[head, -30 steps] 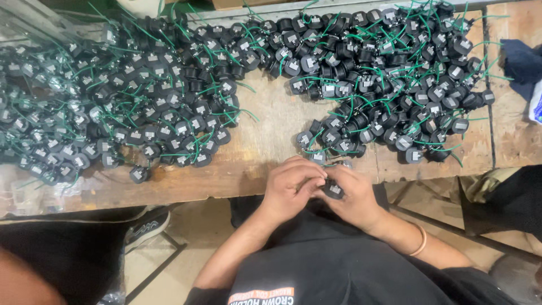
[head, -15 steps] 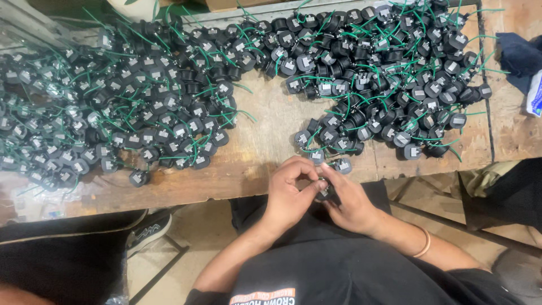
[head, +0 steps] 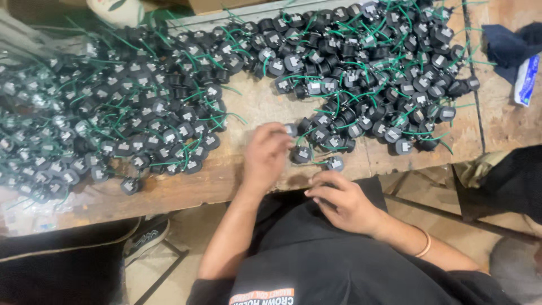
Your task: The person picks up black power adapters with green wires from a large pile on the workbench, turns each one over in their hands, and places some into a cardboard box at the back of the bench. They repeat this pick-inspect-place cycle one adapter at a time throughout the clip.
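Left hand [head: 265, 155] open, reaching a small black part [head: 301, 154] on the bench [head: 248, 107]; right hand [head: 339, 200] curled, contents unclear. Parts look light, rigid; pinch the body, not the thin green wire.

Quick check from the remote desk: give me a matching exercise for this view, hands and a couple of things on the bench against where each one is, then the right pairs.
Things:
1. left hand
2. right hand
3. dark blue cloth
4. white rounded object

Places:
A. top left edge of the view
B. below the bench edge, over the black shirt
C. reaching into the right pile of black parts
D. far right of the wooden bench

Pairs: 1-C, 2-B, 3-D, 4-A
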`<state>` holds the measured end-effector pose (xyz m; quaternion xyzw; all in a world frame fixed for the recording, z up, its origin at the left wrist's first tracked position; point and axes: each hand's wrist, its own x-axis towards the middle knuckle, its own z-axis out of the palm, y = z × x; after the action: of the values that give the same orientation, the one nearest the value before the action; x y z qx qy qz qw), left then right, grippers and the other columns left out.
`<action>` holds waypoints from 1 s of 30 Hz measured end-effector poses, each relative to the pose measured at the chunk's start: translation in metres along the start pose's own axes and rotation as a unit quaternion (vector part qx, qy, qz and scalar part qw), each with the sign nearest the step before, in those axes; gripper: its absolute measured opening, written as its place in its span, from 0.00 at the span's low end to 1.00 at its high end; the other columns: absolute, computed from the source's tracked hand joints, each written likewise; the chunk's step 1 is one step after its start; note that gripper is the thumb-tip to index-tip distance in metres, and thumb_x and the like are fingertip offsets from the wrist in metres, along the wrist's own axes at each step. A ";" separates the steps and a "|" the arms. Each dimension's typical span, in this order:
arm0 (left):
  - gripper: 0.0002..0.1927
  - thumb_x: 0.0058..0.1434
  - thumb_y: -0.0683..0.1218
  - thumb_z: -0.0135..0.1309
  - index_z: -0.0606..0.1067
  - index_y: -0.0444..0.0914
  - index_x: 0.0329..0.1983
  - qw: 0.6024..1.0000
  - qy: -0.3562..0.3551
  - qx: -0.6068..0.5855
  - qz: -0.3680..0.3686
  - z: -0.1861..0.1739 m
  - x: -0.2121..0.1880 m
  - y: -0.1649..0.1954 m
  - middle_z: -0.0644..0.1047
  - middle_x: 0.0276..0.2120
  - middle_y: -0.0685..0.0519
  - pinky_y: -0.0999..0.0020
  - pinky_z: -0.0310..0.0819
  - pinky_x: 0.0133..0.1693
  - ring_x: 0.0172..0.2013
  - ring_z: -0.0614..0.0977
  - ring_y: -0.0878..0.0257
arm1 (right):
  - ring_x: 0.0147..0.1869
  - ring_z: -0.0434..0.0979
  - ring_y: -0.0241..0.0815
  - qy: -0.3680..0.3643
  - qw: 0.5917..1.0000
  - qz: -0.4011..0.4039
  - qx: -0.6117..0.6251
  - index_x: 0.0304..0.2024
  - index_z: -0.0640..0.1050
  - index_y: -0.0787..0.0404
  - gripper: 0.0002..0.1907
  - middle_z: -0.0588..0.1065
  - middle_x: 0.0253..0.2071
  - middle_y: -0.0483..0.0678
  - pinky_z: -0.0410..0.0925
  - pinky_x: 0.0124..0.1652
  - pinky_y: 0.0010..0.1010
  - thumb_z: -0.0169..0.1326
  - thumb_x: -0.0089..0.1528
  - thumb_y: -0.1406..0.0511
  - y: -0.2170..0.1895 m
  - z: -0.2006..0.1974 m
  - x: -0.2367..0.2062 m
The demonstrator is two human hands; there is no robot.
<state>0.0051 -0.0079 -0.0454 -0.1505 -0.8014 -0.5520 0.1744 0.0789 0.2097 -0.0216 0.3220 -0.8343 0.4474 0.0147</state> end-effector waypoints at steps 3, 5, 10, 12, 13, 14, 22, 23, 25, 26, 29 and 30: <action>0.13 0.61 0.28 0.52 0.76 0.35 0.44 0.994 0.098 -0.048 0.016 -0.007 -0.007 -0.001 0.79 0.43 0.47 0.64 0.80 0.44 0.43 0.83 0.54 | 0.53 0.81 0.45 -0.004 0.996 0.044 0.084 0.52 0.77 0.60 0.21 0.76 0.52 0.50 0.75 0.51 0.30 0.61 0.57 0.76 0.000 -0.005 -0.001; 0.14 0.62 0.26 0.48 0.75 0.36 0.45 0.990 0.124 -0.021 0.071 -0.013 -0.017 0.008 0.80 0.40 0.47 0.63 0.80 0.45 0.42 0.84 0.54 | 0.49 0.80 0.43 -0.003 0.986 0.119 0.115 0.59 0.73 0.61 0.30 0.77 0.48 0.49 0.73 0.50 0.30 0.64 0.55 0.75 0.001 -0.005 -0.004; 0.17 0.58 0.28 0.47 0.76 0.37 0.45 0.976 -0.050 -0.172 0.128 -0.002 -0.029 0.042 0.83 0.44 0.48 0.52 0.79 0.59 0.50 0.86 0.52 | 0.46 0.79 0.42 -0.023 0.948 0.203 0.245 0.69 0.62 0.60 0.42 0.76 0.49 0.51 0.72 0.48 0.31 0.64 0.54 0.72 0.010 0.011 -0.012; 0.15 0.55 0.30 0.54 0.77 0.38 0.43 0.981 -0.083 -0.063 0.165 -0.006 -0.025 0.048 0.83 0.45 0.50 0.50 0.75 0.61 0.52 0.85 0.52 | 0.40 0.83 0.40 -0.029 0.895 0.255 0.365 0.69 0.63 0.55 0.37 0.80 0.42 0.48 0.77 0.43 0.30 0.61 0.59 0.69 0.014 0.017 -0.016; 0.14 0.56 0.32 0.57 0.77 0.37 0.44 0.979 -0.104 -0.066 0.165 -0.011 -0.023 0.049 0.82 0.46 0.49 0.51 0.75 0.61 0.53 0.84 0.52 | 0.43 0.83 0.41 -0.026 0.933 0.199 0.299 0.63 0.68 0.58 0.31 0.80 0.44 0.49 0.75 0.45 0.31 0.62 0.58 0.70 0.016 0.017 -0.018; 0.13 0.56 0.34 0.59 0.77 0.37 0.44 0.976 -0.127 -0.069 0.165 -0.016 -0.021 0.048 0.82 0.47 0.49 0.52 0.74 0.61 0.54 0.83 0.51 | 0.46 0.83 0.43 -0.022 0.963 0.142 0.230 0.57 0.73 0.60 0.26 0.80 0.45 0.50 0.74 0.48 0.33 0.63 0.57 0.70 0.017 0.015 -0.020; 0.15 0.53 0.44 0.69 0.71 0.38 0.28 0.974 -0.145 -0.157 -0.072 -0.006 -0.041 0.050 0.82 0.33 0.53 0.61 0.79 0.46 0.41 0.85 0.57 | 0.41 0.82 0.48 -0.074 0.976 0.165 0.122 0.42 0.79 0.65 0.16 0.80 0.38 0.51 0.72 0.40 0.33 0.65 0.52 0.69 0.008 0.005 -0.005; 0.14 0.54 0.44 0.69 0.72 0.38 0.29 0.978 -0.115 -0.158 -0.079 -0.003 -0.041 0.050 0.81 0.33 0.53 0.62 0.79 0.46 0.41 0.85 0.57 | 0.44 0.82 0.49 -0.052 0.983 0.126 0.121 0.44 0.79 0.66 0.18 0.80 0.40 0.52 0.72 0.44 0.34 0.65 0.52 0.70 0.006 0.004 -0.002; 0.14 0.54 0.46 0.70 0.73 0.38 0.29 0.987 -0.067 -0.123 -0.077 -0.001 -0.037 0.043 0.81 0.31 0.53 0.63 0.79 0.43 0.39 0.85 0.58 | 0.47 0.82 0.51 -0.020 0.988 0.086 0.127 0.44 0.78 0.66 0.18 0.80 0.43 0.52 0.72 0.47 0.35 0.64 0.51 0.71 0.002 0.002 0.003; 0.15 0.53 0.47 0.71 0.73 0.39 0.28 0.993 -0.044 -0.087 -0.070 -0.002 -0.030 0.037 0.80 0.30 0.53 0.63 0.78 0.41 0.36 0.84 0.58 | 0.47 0.82 0.50 -0.012 0.987 0.085 0.135 0.42 0.77 0.64 0.16 0.80 0.42 0.52 0.73 0.47 0.35 0.65 0.52 0.71 0.000 0.002 0.004; 0.18 0.48 0.48 0.73 0.77 0.36 0.35 0.991 -0.026 0.002 -0.135 0.009 -0.009 0.021 0.82 0.32 0.50 0.63 0.77 0.34 0.32 0.84 0.58 | 0.50 0.82 0.50 -0.007 0.988 0.055 0.146 0.41 0.76 0.63 0.14 0.79 0.45 0.51 0.73 0.49 0.36 0.65 0.54 0.73 0.000 0.003 0.002; 0.21 0.47 0.49 0.72 0.78 0.35 0.39 0.985 -0.026 0.028 -0.169 0.014 -0.004 0.018 0.82 0.33 0.49 0.63 0.77 0.33 0.31 0.84 0.57 | 0.51 0.82 0.50 -0.009 0.988 0.039 0.146 0.41 0.76 0.63 0.15 0.79 0.47 0.52 0.73 0.50 0.37 0.64 0.54 0.73 0.001 0.004 0.000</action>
<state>0.0151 0.0116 -0.0373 -0.0224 -0.8345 -0.5470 0.0624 0.0796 0.2071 -0.0252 0.2920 -0.7720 0.5618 -0.0568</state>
